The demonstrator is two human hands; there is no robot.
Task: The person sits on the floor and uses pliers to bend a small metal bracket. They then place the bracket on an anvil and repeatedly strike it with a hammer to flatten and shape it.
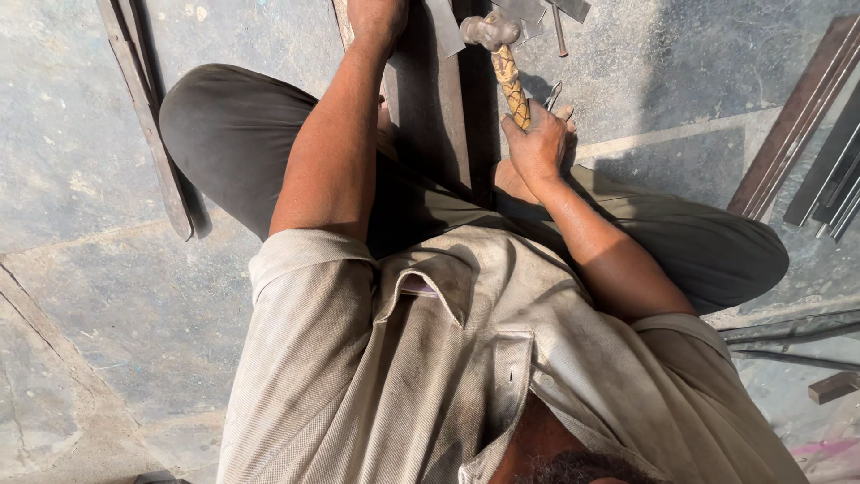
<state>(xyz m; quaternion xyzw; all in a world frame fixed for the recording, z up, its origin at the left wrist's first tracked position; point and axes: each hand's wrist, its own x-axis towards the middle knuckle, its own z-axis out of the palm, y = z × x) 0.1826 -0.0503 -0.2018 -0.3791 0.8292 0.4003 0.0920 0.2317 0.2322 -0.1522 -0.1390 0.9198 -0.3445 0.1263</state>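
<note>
I sit on a stone floor and look down over my chest and knees. My right hand (540, 142) is shut around the wrapped, patterned handle of a hammer (503, 63), whose metal head points up near the top edge. My left hand (376, 18) reaches forward at the top edge and rests on a long dark metal bar (428, 108) that runs between my legs; its fingers are cut off by the frame. Flat metal pieces (537, 11) lie just beyond the hammer head.
A long rusty flat bar (148, 116) lies on the floor at the left. Several metal strips and rods (811, 134) lean at the right edge. A small brown block (833, 387) sits at the lower right.
</note>
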